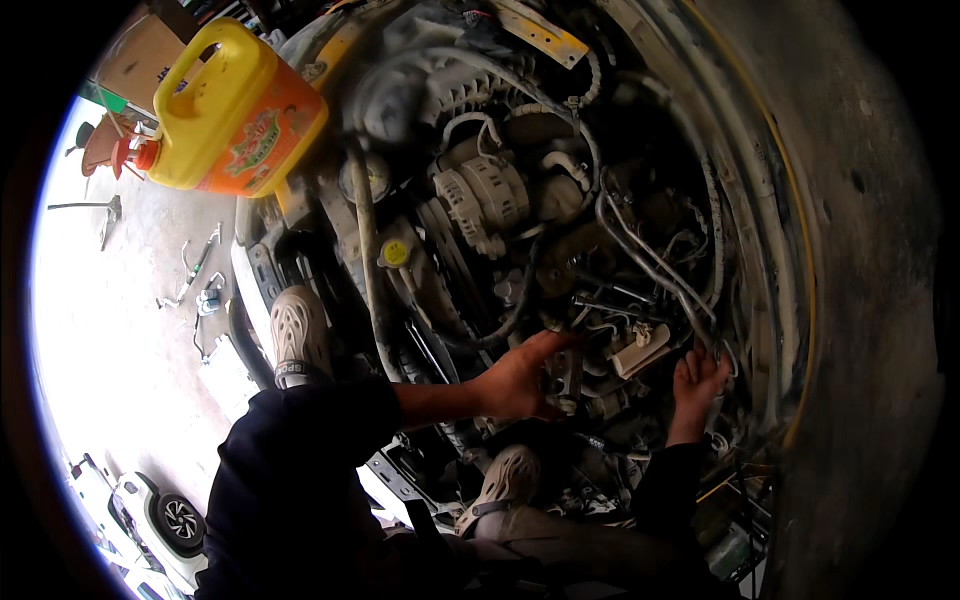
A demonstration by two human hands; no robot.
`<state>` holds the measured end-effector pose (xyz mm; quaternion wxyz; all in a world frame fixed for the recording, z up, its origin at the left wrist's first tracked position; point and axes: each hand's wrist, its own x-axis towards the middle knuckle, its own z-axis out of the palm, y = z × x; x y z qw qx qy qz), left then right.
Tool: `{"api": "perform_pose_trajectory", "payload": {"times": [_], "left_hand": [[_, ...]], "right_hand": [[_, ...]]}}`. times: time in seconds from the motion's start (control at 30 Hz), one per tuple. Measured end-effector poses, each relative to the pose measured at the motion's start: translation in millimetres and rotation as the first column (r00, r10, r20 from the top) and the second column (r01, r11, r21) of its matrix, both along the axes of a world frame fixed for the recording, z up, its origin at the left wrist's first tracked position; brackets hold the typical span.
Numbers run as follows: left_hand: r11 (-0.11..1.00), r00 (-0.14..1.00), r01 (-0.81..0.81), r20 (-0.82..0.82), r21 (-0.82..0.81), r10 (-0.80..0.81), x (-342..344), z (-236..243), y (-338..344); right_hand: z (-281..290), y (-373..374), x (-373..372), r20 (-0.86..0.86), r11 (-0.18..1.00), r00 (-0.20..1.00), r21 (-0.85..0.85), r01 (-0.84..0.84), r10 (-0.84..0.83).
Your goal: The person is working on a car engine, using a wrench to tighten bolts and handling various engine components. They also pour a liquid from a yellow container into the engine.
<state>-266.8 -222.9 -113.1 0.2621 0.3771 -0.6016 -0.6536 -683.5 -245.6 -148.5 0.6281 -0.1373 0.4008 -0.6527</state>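
Note:
In the open engine bay, my left hand (pixel 515 382) reaches in from the left, thumb and fingers spread apart on either side of a metal part low in the bay. Its far fingertips are in shadow. My right hand (pixel 698 392) is by the right side of the bay with its fingers curled, at the lower end of a thin grey hose (pixel 655 262). What lies inside those fingers is hidden. Between the hands sits a pale rectangular piece (pixel 640 352). Just beyond it, a shiny ratchet-like tool (pixel 605 305) lies among the engine parts.
A yellow jug (pixel 225 110) with an orange label stands at the upper left. An alternator (pixel 482 200) and a yellow-topped cap (pixel 396 252) sit farther in. My shoes (pixel 300 330) are on the front frame. Pipes (pixel 195 265) lie on the floor; a white car (pixel 160 525) is lower left.

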Motion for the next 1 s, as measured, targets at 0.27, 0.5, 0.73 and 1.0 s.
{"api": "perform_pose_trajectory", "payload": {"times": [0.27,0.5,0.73,1.0], "left_hand": [[0.748,0.991,0.057,-0.129,0.661,0.039,4.9,-26.2,-12.7],[0.694,0.988,-0.001,-0.108,0.720,0.114,5.0,-23.8,-23.4],[0.736,0.996,0.017,-0.080,0.677,0.050,9.6,-21.2,-29.9],[0.995,0.998,-0.065,-0.014,0.078,0.067,1.6,-7.3,-17.4]], "right_hand": [[-7.4,0.2,-4.6,-0.046,1.000,0.999,0.018,0.002,-0.001],[-4.3,-2.9,-2.5,-0.035,0.999,0.999,0.044,-0.007,0.009],[-8.9,-1.8,-7.0,-0.031,0.999,0.999,0.011,-0.039,0.039],[-4.6,-2.2,-5.1,-0.034,0.999,0.998,0.028,-0.042,0.043]]}}
